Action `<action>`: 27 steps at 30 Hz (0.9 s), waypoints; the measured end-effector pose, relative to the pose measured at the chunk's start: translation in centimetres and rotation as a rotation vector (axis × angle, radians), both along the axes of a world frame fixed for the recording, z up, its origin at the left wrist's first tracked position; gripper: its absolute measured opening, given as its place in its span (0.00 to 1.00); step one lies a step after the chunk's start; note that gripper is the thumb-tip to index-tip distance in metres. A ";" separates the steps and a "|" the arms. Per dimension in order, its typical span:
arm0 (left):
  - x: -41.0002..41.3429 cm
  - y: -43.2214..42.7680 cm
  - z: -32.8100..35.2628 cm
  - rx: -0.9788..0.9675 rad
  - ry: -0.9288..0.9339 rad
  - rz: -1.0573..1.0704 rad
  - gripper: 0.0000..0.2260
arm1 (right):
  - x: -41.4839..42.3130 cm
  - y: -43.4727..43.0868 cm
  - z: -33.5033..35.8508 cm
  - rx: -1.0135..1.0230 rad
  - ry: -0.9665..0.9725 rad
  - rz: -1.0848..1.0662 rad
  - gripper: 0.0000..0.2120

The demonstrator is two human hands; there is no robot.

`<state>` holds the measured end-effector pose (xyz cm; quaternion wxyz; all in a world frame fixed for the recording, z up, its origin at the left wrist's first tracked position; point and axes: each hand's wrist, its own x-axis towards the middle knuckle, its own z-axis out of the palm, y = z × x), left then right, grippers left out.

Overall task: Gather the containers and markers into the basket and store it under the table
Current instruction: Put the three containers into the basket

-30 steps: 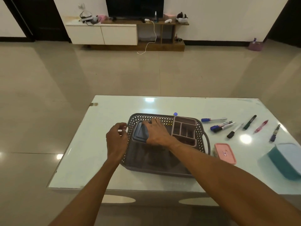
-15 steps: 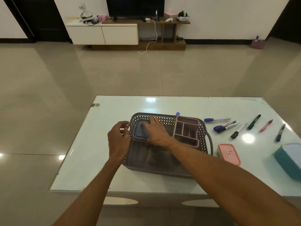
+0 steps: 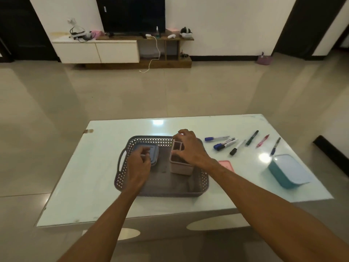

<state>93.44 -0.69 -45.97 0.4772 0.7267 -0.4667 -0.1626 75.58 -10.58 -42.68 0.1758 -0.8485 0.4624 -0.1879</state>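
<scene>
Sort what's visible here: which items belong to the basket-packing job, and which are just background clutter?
Part of the job:
basket
blue-lidded container
pink divided organizer
pink-lidded container
teal container
markers
table, for storing underneath

Just lying about:
TV
headsets on the cabinet
white cable
spray bottle

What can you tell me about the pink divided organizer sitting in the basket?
The pink divided organizer looks like matte plastic, a box with open compartments on top. It stands upright in the right half of the grey lattice basket, beside a blue lidded container. The right hand covers its top, fingers curled on its rim.
</scene>
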 end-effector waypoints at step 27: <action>-7.5 -0.9 -2.7 0.084 0.007 -0.137 0.08 | -16.3 0.3 -7.4 0.616 -0.256 -0.611 0.34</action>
